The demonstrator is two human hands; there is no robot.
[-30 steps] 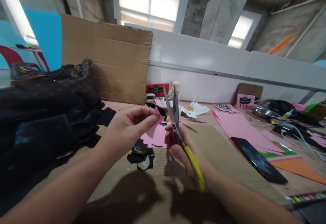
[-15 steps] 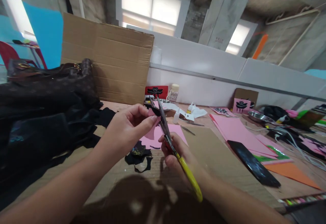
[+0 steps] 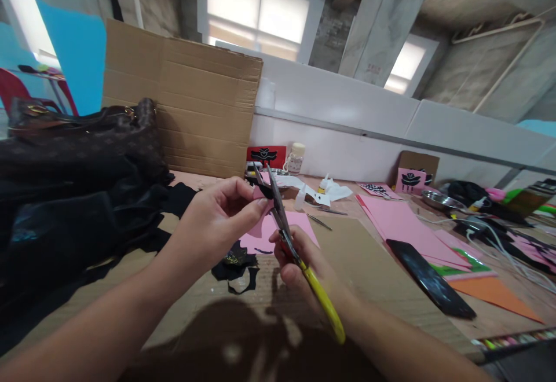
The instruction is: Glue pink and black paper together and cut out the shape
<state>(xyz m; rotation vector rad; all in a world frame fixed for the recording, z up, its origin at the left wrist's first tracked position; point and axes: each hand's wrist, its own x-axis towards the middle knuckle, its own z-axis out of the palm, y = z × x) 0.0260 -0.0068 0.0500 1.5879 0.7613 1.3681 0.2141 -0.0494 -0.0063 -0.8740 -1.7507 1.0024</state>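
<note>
The fingers of the left hand (image 3: pixel 211 217) are pinched together on a small pink-and-black piece (image 3: pixel 258 193), raised beside the parted blades of scissors (image 3: pixel 308 276); the right hand's (image 3: pixel 304 260) fingers curl round these. Snipping appears in hand; closing the blades calls for a steady pinch. Below lie a pink sheet (image 3: pixel 254 245) and black scraps (image 3: pixel 234 267), then cardboard (image 3: pixel 360 266) on the desk (image 3: pixel 195 181).

One head cam, worn by the person, faces fwd & down over the tabletop (image 3: pixel 490 319). Forearms (image 3: pixel 108 307) extend from lower L & R; L hand (image 3: pixel 212 214) & R hand (image 3: pixel 302 260) are close to the lens, approx mid-frame. View reaches the white partition (image 3: pixel 339 95) & window (image 3: pixel 258 8) in bkgd, tilted w/ partition sloping down to R.
</note>
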